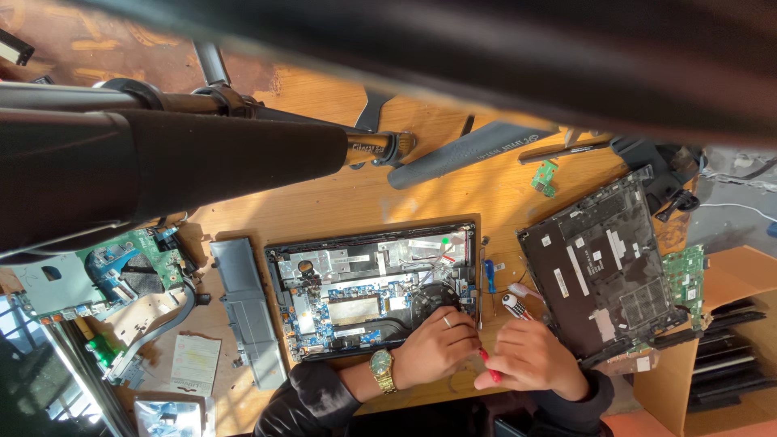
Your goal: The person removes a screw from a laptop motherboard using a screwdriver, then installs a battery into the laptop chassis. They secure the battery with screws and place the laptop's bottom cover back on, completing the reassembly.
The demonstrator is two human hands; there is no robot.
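Red plastic shows first: the handle of a small screwdriver (489, 368) sits pinched between the two hands at the near edge of the wooden table (340, 194). The right hand (532, 356) is curled shut around it. The left hand (437, 344), ring on one finger and a gold watch (381, 371) at the wrist, rests on the lower right corner of the open laptop chassis (372, 291), fingers bent over the round black fan (437, 298); whether it pinches anything small there I cannot tell. The chassis lies flat, directly ahead of the hands, bottom cover off, board exposed. It looks light but fragile inside: thin ribbon cables, bare board. Best taken by its stiff outer rim, not by the fan or the board. The screwdriver is light, hard, likely slick; hold it at the handle. Count: one open chassis; one grey battery pack (247, 311) just left of it; one removed dark base cover (603, 271) to the right; three loose green boards, a large one (121, 267) far left, a medium one (686, 279) far right, one small one (544, 176) beyond. Farthest off, padded tripod legs (202, 154) cross above the table.
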